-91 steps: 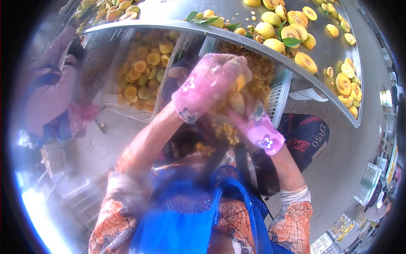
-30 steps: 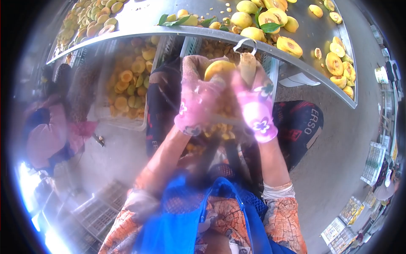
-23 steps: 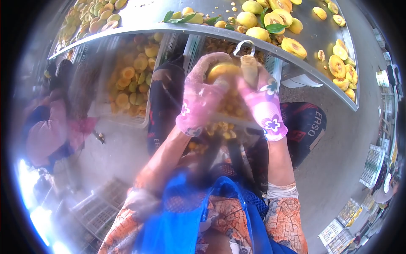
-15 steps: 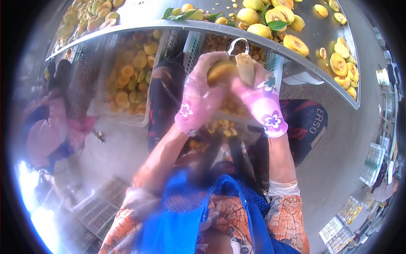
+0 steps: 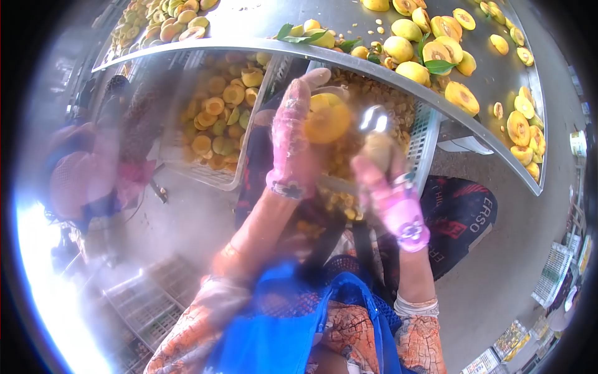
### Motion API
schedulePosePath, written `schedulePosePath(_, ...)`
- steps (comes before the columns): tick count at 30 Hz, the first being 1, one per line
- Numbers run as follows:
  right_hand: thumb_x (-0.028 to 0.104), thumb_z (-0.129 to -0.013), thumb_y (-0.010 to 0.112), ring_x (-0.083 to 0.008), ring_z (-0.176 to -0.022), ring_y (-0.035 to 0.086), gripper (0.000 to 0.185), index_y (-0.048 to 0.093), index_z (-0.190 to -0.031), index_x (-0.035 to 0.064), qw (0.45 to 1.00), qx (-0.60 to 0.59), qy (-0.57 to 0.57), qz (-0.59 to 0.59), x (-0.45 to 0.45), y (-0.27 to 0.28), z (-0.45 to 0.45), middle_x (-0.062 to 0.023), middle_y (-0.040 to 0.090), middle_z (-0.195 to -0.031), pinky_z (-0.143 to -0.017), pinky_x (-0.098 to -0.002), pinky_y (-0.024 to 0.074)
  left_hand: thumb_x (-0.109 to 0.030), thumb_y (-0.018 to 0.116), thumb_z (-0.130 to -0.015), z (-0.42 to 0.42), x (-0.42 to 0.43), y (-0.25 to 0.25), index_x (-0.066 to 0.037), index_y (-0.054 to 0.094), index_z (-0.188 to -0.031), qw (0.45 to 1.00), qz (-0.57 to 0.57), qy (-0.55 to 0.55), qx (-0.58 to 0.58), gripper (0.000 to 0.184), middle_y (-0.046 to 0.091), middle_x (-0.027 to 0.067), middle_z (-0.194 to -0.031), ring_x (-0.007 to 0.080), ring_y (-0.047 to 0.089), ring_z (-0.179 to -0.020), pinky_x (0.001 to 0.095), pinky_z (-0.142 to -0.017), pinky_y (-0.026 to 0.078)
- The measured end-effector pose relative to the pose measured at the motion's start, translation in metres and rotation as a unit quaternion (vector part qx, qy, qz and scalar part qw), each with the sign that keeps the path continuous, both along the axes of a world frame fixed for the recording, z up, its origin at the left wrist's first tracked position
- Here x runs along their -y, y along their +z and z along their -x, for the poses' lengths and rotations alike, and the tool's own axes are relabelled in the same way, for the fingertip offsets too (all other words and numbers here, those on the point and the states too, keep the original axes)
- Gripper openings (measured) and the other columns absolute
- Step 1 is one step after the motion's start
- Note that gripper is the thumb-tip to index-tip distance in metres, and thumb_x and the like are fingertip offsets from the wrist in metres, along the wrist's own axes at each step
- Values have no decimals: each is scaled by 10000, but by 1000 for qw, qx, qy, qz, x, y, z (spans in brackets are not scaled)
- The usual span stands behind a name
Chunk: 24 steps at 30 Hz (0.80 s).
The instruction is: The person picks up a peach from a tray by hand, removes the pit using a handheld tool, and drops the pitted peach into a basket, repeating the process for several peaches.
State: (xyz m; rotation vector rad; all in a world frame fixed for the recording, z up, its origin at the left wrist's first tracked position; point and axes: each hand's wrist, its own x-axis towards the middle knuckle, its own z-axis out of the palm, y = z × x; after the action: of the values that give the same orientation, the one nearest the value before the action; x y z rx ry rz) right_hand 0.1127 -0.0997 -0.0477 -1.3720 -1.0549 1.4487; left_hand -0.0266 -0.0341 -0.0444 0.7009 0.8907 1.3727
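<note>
My left hand [image 5: 291, 134], in a pink glove, has its fingers stretched upward beside a yellow fruit half [image 5: 327, 118], which rests against its palm side. My right hand [image 5: 389, 187], also gloved, is closed on the wooden handle [image 5: 379, 149] of a tool with a curved metal loop [image 5: 375, 118], blurred by motion. The loop is apart from the fruit. Beneath both hands a crate [image 5: 425, 140] holds many small yellow-brown pieces.
A metal table [image 5: 349, 25] spans the top, bearing whole and halved yellow fruit and leaves [image 5: 438, 66]. Left of my knees stands a crate [image 5: 233, 181] of halved fruit. A co-worker [image 5: 81, 174] sits at the far left. Stacked crates [image 5: 146, 299] stand lower left.
My hands have moved apart, the right one down and away with the tool. The left hand's fingers have straightened, and the fruit half shows more fully. The view has shifted.
</note>
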Motion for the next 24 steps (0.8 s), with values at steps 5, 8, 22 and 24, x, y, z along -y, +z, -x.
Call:
schedulePosePath(5, 281, -857, 639, -314, -845, 622, 428, 530, -1176, 17, 904, 337, 22, -262, 11, -23, 17, -165, 602, -998, -690, -387, 496, -419, 458, -961, -4, 12, 11, -5, 547, -1126, 999, -26, -18, -17, 455, 599, 76, -928, 157, 575, -897, 315, -778, 506)
schedulePosePath(8, 64, -697, 674, -444, -952, 561, 622, 501, -1269, 236, 880, 374, 115, -271, 10, -22, 16, -277, 448, -1211, -710, -460, 528, -454, 487, -938, -2, 15, 17, 6, 553, -1112, 994, -45, -68, -76, 497, 590, 109, -936, 170, 605, -754, 310, -656, 521)
schedulePosePath(22, 142, -722, 680, -348, -957, 576, 600, 458, -1278, 102, 978, 25, 182, 103, -1, 20, 6, -234, 464, -1228, -723, -422, 521, -384, 347, -986, -5, 22, 23, 25, 607, -982, 947, -209, 6, -245, 484, 622, 143, -957, 181, 604, -824, 298, -740, 484)
schedulePosePath(24, 116, -713, 652, -383, -958, 558, 538, 483, -1222, 73, 742, 468, 238, -416, 2, -9, 3, -267, 462, -1213, -728, -429, 522, -408, 366, -980, 0, 21, 28, 28, 601, -973, 972, -124, -22, -198, 496, 631, 138, -853, 174, 611, -721, 286, -665, 496)
